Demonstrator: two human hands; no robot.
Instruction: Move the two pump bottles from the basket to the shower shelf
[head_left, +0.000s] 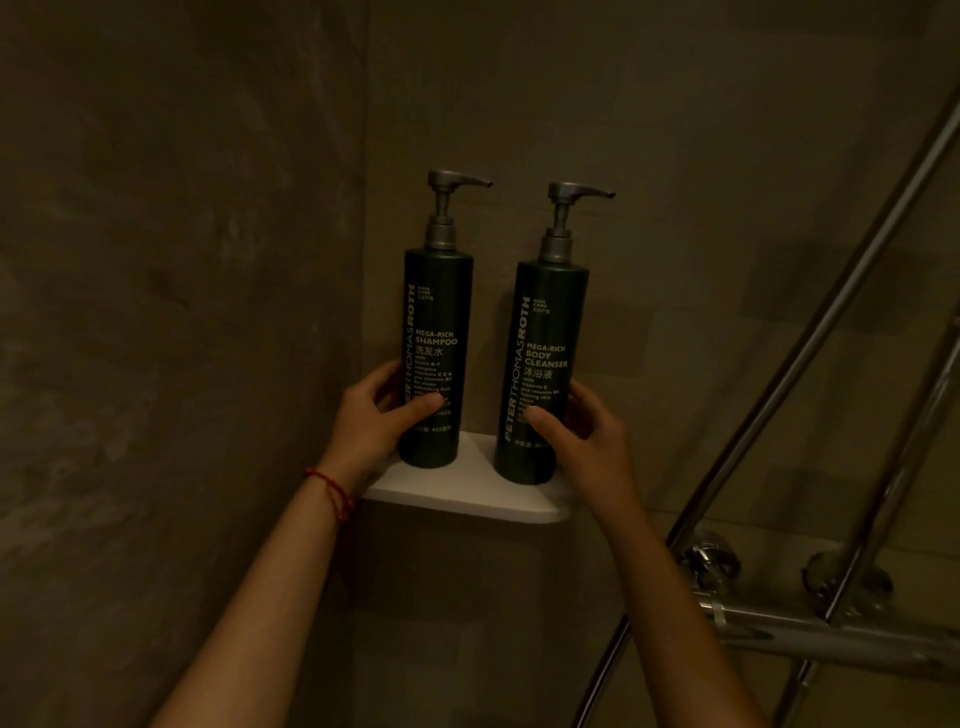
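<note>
Dark green shampoo bottle (435, 358) stands upright on the white corner shelf (467, 496), toward the shelf's left edge, close to the left wall. Body cleanser bottle (543, 371), same dark green, stands upright just beside it, toward the shelf's right edge; small gap between the two, not touching. Both have grey pump heads with nozzles pointing right. Labels face the camera.

Left hand (382, 415) is wrapped around the lower part of the shampoo bottle: thumb across the front label, fingers behind it on the wall side. Red string bracelet (332, 491) sits on that wrist. Right hand (582, 428) grips the lower part of the body cleanser bottle: thumb on the front, fingers round the right side. Both bottle bases look seated on the shelf, though the light is dim and contact cannot be confirmed for sure.

Walls are grey-brown tile. Chrome shower mixer (810, 631) with a riser pipe (831, 322) is mounted lower right, well apart from the shelf.
</note>
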